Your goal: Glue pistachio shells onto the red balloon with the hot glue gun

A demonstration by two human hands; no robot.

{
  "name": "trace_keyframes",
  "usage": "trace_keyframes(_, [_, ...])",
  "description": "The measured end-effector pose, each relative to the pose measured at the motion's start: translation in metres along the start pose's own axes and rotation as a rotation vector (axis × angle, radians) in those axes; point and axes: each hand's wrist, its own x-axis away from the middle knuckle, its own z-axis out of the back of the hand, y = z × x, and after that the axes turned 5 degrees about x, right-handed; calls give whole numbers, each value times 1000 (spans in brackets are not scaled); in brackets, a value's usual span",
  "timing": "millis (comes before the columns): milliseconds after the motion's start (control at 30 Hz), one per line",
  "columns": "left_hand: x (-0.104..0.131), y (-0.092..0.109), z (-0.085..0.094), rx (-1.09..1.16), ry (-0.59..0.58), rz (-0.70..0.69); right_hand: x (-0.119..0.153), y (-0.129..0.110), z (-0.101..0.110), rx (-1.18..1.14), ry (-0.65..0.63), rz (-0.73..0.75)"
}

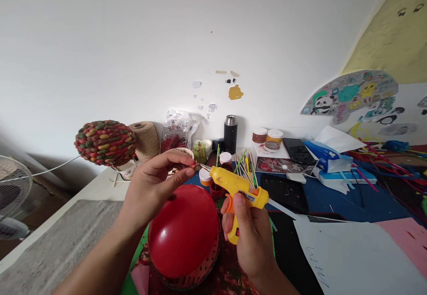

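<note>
My left hand (pixel 151 188) pinches a small reddish-brown piece (pixel 196 166) between thumb and fingertips; its exact kind is too small to tell. My right hand (pixel 251 237) is wrapped around the grip of a yellow hot glue gun (pixel 233 181), fingers at the orange trigger. The metal nozzle points left and meets or nearly meets the small piece. A clear glue stick (pixel 282 207) sticks out of the gun's rear. Below both hands, a shiny red balloon (pixel 183 230) sits in a slotted basket (pixel 203 270). A small dark piece shows near the balloon's top, partly behind my left hand.
A ball covered in colourful lumps (pixel 105 141) stands left, beside a twine spool (pixel 146 139). Behind are a black flask (pixel 230 135), paint jars (pixel 275 136) and thin sticks (pixel 245 166). Rightward lie a phone (pixel 299 151), a tissue pack (pixel 328 157) and white paper (pixel 353 255).
</note>
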Motion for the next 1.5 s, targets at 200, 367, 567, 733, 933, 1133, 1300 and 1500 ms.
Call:
trace_keyframes(200, [0, -3, 2, 25, 2, -1, 2, 2, 0, -6, 7, -22])
trace_keyframes(367, [1, -2, 2, 38, 3, 8, 0, 3, -1, -28, 6, -33])
trace_keyframes(567, [1, 1, 0, 44, 8, 4, 1, 2, -1, -48, 3, -38])
trace_keyframes(733, [0, -3, 3, 34, 6, -14, 1, 3, 0, -28, 5, -19])
trace_keyframes(933, [0, -3, 4, 30, 6, -42, 1, 4, 0, -1, 12, -18])
trace_keyframes(1133, [0, -5, 5, 22, 13, -50, 0, 3, 0, 6, 11, 2])
trace_keyframes(1300, [-1, -6, 5, 22, 11, -62, 1, 4, 0, -9, 6, -16])
trace_keyframes(1500, [0, -8, 8, 3, 17, -62, 1, 5, -1, -27, 1, -35])
